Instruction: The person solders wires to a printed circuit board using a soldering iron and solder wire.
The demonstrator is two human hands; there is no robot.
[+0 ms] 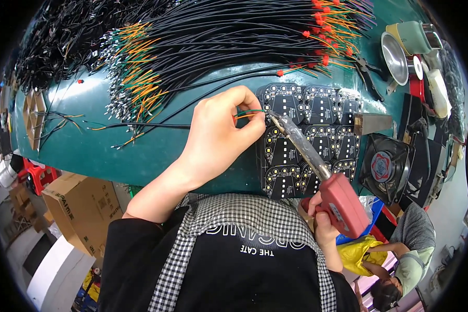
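In the head view, pinches thin green and orange wires (pixel 250 112) between thumb and forefinger of the left hand (pixel 218 127), back of the hand up toward the camera. Grasps a red soldering iron (pixel 340 203) in the right hand (pixel 325 221), low beside the checked apron (pixel 244 213); cannot make out every right finger, partly hidden behind the tool's body. Aims the metal barrel up and to the left, with the tip (pixel 271 115) just beside the wires' far ends; cannot tell from this one angle whether touching or barely apart. Sends the wires out to the right from the pinch, long axis nearly level across the view, and brings the barrel toward that line on a slant from the lower right. Holds the left fingers nearest to the wire ends, with the right hand well apart and reaching them only through the length of the iron. Trails a black cable (pixel 161 125) leftward from under the left hand over the green table (pixel 88 156), seemingly one piece with the wires. Has the black circuit boards (pixel 286 99), set in a grid, directly right of the left fingertips, partly under the barrel, with the wire ends at the upper left board's edge; cannot tell about contact there. Beyond, a thick bundle of black cables (pixel 229 39); farther right, pliers (pixel 368 75) and a square fan (pixel 384 165).
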